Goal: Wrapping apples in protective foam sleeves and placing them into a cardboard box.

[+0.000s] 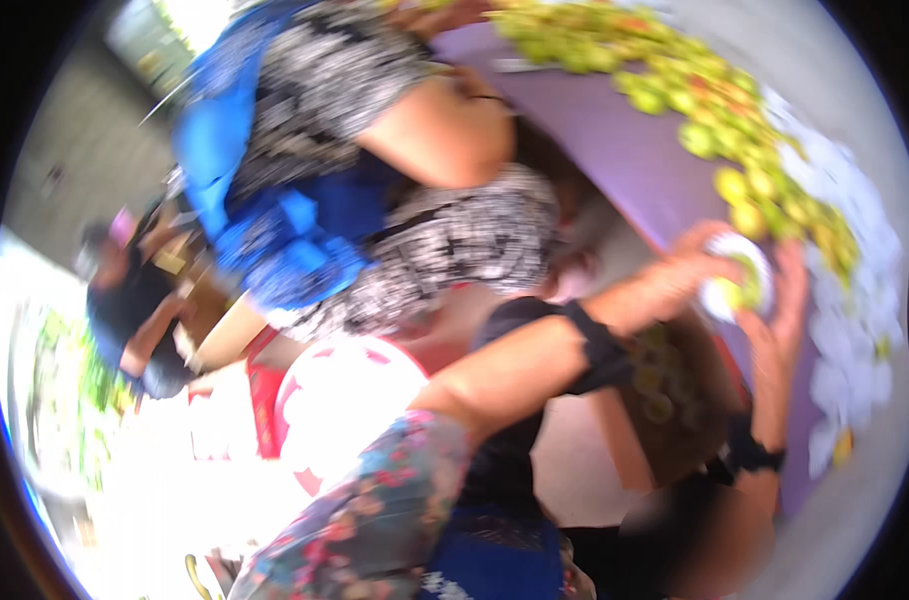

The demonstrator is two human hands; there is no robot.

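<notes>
Motion blurs the view. My left hand [698, 266], with a black band on the forearm, grips a white ring-shaped thing [760, 262], perhaps a foam fruit sleeve, with a yellow-green fruit [732, 291] in its middle. On its other side, my right hand [773, 322] has its thumb at the white thing's lower edge and its fingers spread beside it; whether it grips is unclear. A black band circles that wrist too. Both hands are over the purple tabletop [597, 127]. A long pile of yellow-green fruit [754, 161] lies just beyond them.
Whitish pieces [837, 337], perhaps foam sleeves, line the table's far side. A brown box [627, 439] with fruit stands below the near edge. A person in patterned clothing [454, 225] works close by at the table; another person [139, 315] is farther left. A pink-rimmed basket [402, 356] is behind my arm.
</notes>
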